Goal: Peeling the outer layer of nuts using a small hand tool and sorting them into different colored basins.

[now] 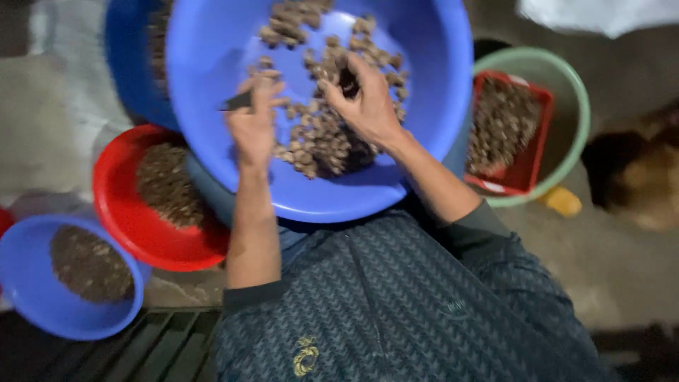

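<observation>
A big blue basin (212, 49) rests on my lap and holds a heap of small brown nuts (318, 138). My left hand (253, 120) is over the basin's left side, shut on a small dark blade-like tool (237, 101) that pokes out to the left. My right hand (364, 102) reaches into the nut heap with its fingers curled around a dark nut; the grip is blurred.
A red bowl (117, 205) and a smaller blue bowl (28, 283) of brown bits stand at the left. A green tub (576, 106) with a red tray (527, 170) of nuts stands at the right. A second blue basin (131, 64) lies behind. A furry animal (636, 173) lies at the far right.
</observation>
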